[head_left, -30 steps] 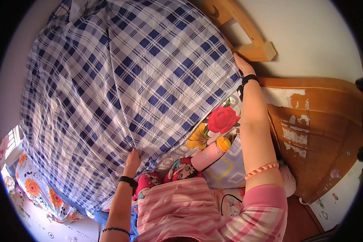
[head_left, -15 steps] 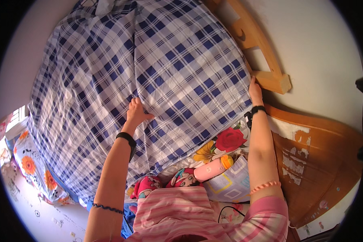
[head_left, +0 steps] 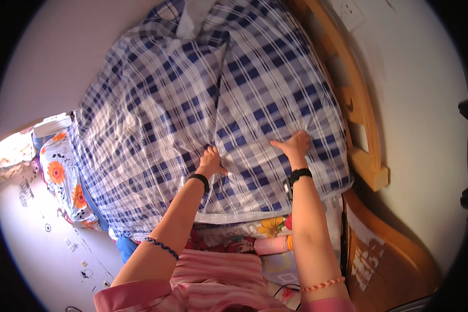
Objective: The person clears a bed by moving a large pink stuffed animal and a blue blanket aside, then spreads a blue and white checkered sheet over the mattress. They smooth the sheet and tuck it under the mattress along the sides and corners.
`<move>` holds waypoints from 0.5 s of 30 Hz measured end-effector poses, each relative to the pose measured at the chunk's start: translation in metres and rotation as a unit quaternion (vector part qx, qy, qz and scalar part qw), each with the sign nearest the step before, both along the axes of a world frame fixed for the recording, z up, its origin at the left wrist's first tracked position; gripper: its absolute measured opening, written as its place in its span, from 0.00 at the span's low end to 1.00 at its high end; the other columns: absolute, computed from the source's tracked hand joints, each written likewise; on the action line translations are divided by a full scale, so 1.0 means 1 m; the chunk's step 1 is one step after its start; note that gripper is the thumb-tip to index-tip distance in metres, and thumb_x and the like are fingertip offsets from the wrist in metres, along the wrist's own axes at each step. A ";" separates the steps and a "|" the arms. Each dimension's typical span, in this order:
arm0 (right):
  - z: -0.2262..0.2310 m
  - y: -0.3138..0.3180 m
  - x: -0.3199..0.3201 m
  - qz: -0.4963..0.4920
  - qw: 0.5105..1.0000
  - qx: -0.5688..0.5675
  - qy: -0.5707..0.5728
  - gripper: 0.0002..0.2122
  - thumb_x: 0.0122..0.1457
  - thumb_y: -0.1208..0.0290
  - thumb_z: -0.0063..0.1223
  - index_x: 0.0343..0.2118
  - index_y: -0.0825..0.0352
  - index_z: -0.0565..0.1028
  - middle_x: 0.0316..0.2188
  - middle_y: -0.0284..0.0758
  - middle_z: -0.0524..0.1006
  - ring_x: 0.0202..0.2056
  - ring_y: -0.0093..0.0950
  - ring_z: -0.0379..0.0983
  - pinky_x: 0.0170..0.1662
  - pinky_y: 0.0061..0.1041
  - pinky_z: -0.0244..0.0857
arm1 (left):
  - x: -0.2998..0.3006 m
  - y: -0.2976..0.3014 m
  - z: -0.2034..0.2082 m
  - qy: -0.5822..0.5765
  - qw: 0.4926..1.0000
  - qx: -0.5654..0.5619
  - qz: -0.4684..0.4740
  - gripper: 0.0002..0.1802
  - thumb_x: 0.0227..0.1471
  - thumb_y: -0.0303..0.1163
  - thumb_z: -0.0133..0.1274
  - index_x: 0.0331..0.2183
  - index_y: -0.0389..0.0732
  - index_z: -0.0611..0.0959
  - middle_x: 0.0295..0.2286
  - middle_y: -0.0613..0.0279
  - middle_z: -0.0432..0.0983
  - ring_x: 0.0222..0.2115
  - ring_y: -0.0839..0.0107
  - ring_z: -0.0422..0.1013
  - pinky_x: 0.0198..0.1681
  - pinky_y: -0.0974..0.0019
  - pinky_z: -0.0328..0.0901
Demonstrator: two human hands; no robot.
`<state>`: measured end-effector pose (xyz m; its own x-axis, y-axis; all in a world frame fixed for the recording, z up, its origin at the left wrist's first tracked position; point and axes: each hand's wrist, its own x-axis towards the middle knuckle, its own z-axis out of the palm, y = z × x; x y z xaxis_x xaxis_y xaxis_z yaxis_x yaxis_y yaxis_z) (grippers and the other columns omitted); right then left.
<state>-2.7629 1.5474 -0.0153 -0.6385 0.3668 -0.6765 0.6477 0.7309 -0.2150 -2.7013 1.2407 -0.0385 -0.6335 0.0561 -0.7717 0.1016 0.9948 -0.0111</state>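
A blue, grey and white checked sheet (head_left: 275,112) covers most of the bed and carries folds and creases. My left hand (head_left: 209,162) presses on its near middle part, fingertips on the cloth and thumb stretched out to the right. To the right of it, my right hand (head_left: 295,145) lies against the same sheet, its thumb pointing left and apart from the fingers. Small creases run out around both hands. Each wrist wears a black band. Nothing shows inside either palm, though their undersides are hidden.
A wooden bed rail (head_left: 366,104) runs along the right side, with a brown wooden headboard (head_left: 395,255) nearer. Close to me lie a pink bottle (head_left: 270,245) and a floral cloth (head_left: 268,226). An orange-flowered pillow or bundle (head_left: 62,179) sits at the left.
My right hand has left the sheet's right edge by the rail and moved left onto the sheet. The view has shifted; my left hand stays on the sheet.
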 end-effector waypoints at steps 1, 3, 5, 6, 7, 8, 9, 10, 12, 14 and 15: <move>-0.002 0.001 0.000 -0.014 0.999 -0.015 -0.040 0.53 0.27 0.44 0.72 0.50 0.79 0.57 0.48 0.56 0.61 0.49 0.49 0.62 0.47 0.42 0.65 | -0.001 0.000 0.000 -0.014 1.000 0.004 0.000 0.59 0.15 0.55 0.72 0.44 0.27 0.64 0.42 0.48 0.64 0.45 0.52 0.66 0.44 0.59 0.69; -0.005 0.004 -0.004 -0.002 0.997 -0.021 -0.068 0.54 0.27 0.43 0.72 0.49 0.81 0.57 0.47 0.57 0.62 0.48 0.49 0.62 0.47 0.41 0.64 | -0.006 0.000 -0.002 -0.060 0.998 0.004 -0.003 0.60 0.18 0.59 0.70 0.44 0.25 0.62 0.42 0.45 0.63 0.45 0.50 0.64 0.44 0.56 0.67; -0.007 0.004 -0.011 0.027 0.996 0.004 -0.082 0.54 0.26 0.42 0.72 0.49 0.82 0.57 0.46 0.57 0.63 0.48 0.48 0.63 0.47 0.40 0.63 | -0.010 0.000 -0.006 -0.074 0.997 -0.001 -0.020 0.61 0.19 0.60 0.70 0.45 0.23 0.62 0.41 0.44 0.63 0.46 0.49 0.64 0.45 0.57 0.66; -0.007 0.004 -0.013 0.034 0.995 0.010 -0.089 0.55 0.25 0.41 0.71 0.48 0.84 0.57 0.45 0.57 0.64 0.47 0.47 0.64 0.47 0.39 0.63 | -0.011 0.000 -0.008 -0.083 0.996 -0.003 -0.022 0.60 0.18 0.59 0.70 0.44 0.24 0.63 0.41 0.45 0.63 0.46 0.50 0.64 0.45 0.58 0.67; -0.006 0.004 -0.017 0.040 0.994 0.004 -0.100 0.55 0.25 0.41 0.71 0.48 0.84 0.57 0.45 0.57 0.64 0.47 0.47 0.64 0.47 0.39 0.62 | -0.012 0.000 -0.011 -0.082 0.996 -0.009 -0.032 0.59 0.18 0.58 0.71 0.43 0.24 0.63 0.41 0.45 0.64 0.45 0.51 0.65 0.44 0.60 0.68; -0.005 0.004 -0.018 0.037 0.995 0.004 -0.096 0.56 0.24 0.40 0.71 0.48 0.84 0.57 0.45 0.57 0.64 0.47 0.47 0.64 0.48 0.39 0.62 | -0.013 0.000 -0.013 -0.094 0.995 -0.010 -0.034 0.59 0.18 0.58 0.70 0.43 0.24 0.63 0.41 0.44 0.64 0.45 0.51 0.65 0.44 0.60 0.68; -0.002 0.004 -0.020 0.032 0.992 0.011 -0.120 0.56 0.24 0.40 0.71 0.48 0.84 0.57 0.45 0.57 0.64 0.47 0.46 0.64 0.48 0.39 0.62 | -0.014 0.000 -0.016 -0.094 0.995 -0.010 -0.044 0.60 0.18 0.59 0.70 0.43 0.23 0.63 0.41 0.43 0.64 0.45 0.51 0.65 0.44 0.60 0.68; 0.000 0.004 -0.021 0.030 0.992 0.012 -0.120 0.54 0.25 0.43 0.72 0.48 0.83 0.58 0.45 0.55 0.64 0.48 0.46 0.64 0.46 0.40 0.65 | -0.016 -0.001 -0.018 -0.104 0.993 -0.010 -0.060 0.60 0.18 0.60 0.70 0.43 0.23 0.63 0.41 0.42 0.64 0.44 0.51 0.66 0.43 0.60 0.68; 0.006 0.005 -0.022 -0.004 0.993 0.002 -0.114 0.52 0.26 0.45 0.73 0.48 0.80 0.58 0.46 0.54 0.64 0.49 0.46 0.64 0.45 0.41 0.67 | -0.021 -0.001 -0.022 -0.132 0.989 -0.003 -0.061 0.61 0.19 0.61 0.69 0.44 0.22 0.63 0.41 0.39 0.63 0.44 0.50 0.66 0.44 0.59 0.67; 0.012 0.006 -0.023 -0.039 0.991 -0.012 -0.126 0.50 0.26 0.48 0.74 0.48 0.77 0.58 0.47 0.53 0.62 0.50 0.48 0.63 0.43 0.42 0.70 | -0.026 -0.002 -0.024 -0.174 0.982 -0.014 -0.078 0.62 0.20 0.64 0.67 0.44 0.22 0.62 0.42 0.39 0.63 0.45 0.49 0.66 0.44 0.59 0.67; 0.014 0.006 -0.024 -0.040 0.989 -0.016 -0.144 0.50 0.26 0.48 0.74 0.48 0.77 0.58 0.47 0.53 0.62 0.50 0.48 0.63 0.43 0.43 0.70 | -0.029 -0.002 -0.023 -0.192 0.976 -0.024 -0.099 0.64 0.22 0.66 0.66 0.46 0.22 0.61 0.45 0.38 0.62 0.45 0.50 0.67 0.43 0.59 0.68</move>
<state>-2.7871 1.5531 -0.0015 -0.3879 0.3840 -0.8379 0.7414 0.6701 -0.0362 -2.7307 1.2383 -0.0616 -0.2779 0.1066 -0.9547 0.2986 0.9542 0.0196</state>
